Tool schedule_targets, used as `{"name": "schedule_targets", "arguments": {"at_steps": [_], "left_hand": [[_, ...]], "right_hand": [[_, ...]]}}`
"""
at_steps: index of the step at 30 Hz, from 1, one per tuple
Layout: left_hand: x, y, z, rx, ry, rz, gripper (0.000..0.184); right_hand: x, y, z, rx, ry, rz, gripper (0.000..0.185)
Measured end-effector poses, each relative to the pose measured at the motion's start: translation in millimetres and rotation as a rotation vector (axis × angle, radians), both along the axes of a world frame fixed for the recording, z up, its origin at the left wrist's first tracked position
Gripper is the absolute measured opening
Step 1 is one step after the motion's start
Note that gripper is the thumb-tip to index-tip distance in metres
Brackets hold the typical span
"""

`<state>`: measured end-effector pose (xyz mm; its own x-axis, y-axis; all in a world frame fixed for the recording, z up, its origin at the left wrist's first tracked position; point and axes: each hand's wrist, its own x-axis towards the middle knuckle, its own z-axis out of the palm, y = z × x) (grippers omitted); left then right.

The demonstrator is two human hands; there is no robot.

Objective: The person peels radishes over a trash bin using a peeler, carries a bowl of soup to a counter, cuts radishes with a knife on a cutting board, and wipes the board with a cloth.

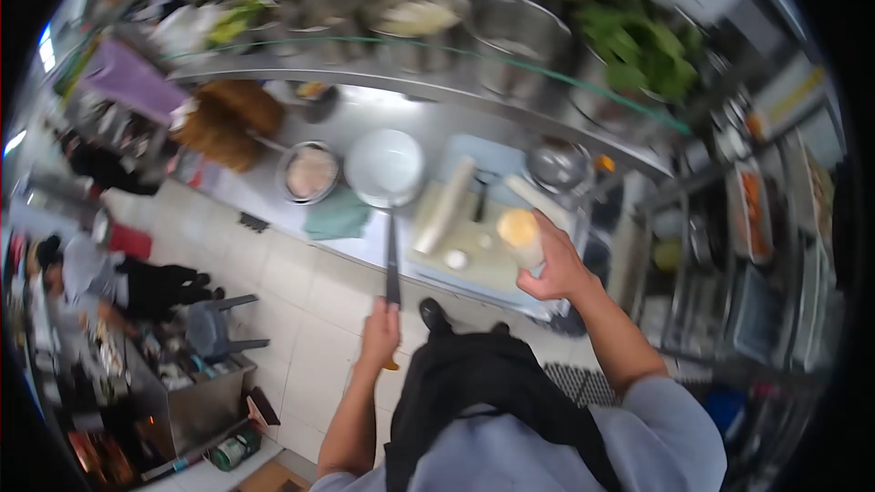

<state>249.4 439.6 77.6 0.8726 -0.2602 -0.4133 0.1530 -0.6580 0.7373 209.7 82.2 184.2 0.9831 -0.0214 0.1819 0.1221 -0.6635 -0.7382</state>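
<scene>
My left hand (380, 335) is closed round the handle of a long knife (393, 260), whose dark blade points away from me and overlaps the rim of a white round bowl (385, 164). A bit of orange-yellow handle shows below my fist. In my right hand (558, 264) is a pale, stubby cylinder with a yellowish round end (519, 228), raised above the cutting board (465, 150); its kind is unclear. On that board lie a long white stick-shaped vegetable (445, 207), a black-handled tool (483, 193) and a small white round piece (455, 260).
A green cloth (337, 216) and a bowl of pale pink food (311, 171) sit left of the board. A metal bowl (558, 164) stands behind it. Above runs a shelf (365, 62) of metal pots and leafy greens (643, 46). Another person (137, 278) is at far left, near a stool (214, 328).
</scene>
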Motion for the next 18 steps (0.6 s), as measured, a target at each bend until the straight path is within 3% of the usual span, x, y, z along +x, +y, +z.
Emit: {"name": "schedule_targets", "arguments": {"at_steps": [2, 3, 4, 5, 6, 9, 11, 18], "left_hand": [[-4, -5, -3, -0.071, 0.02, -0.014, 0.018], [-8, -4, -13, -0.043, -0.304, -0.157, 0.018], [-8, -3, -23, -0.001, -0.149, -0.154, 0.018], [-13, 2, -21, -0.009, -0.167, -0.178, 0.018], [-11, -20, -25, -0.074, -0.192, -0.247, 0.018], [-12, -49, -18, 0.0, -0.187, -0.4, 0.019], [-19, -60, -13, 0.104, -0.25, -0.575, 0.02], [-38, -92, 1, 0.341, -0.311, -0.689, 0.02]], "right_hand": [[-38, -15, -5, -0.003, 0.074, 0.002, 0.057], [-48, -21, -14, -0.032, 0.235, -0.002, 0.058], [-46, -17, -27, -0.057, 0.387, 0.012, 0.06], [-59, -22, -64, -0.131, 0.557, 0.01, 0.061], [-72, -23, -68, -0.217, 0.62, 0.027, 0.062], [-88, -24, -126, -0.285, 0.516, 0.083, 0.06], [-93, -19, -139, -0.321, 0.582, 0.045, 0.054], [-90, -17, -155, -0.355, 0.548, 0.002, 0.047]]}}
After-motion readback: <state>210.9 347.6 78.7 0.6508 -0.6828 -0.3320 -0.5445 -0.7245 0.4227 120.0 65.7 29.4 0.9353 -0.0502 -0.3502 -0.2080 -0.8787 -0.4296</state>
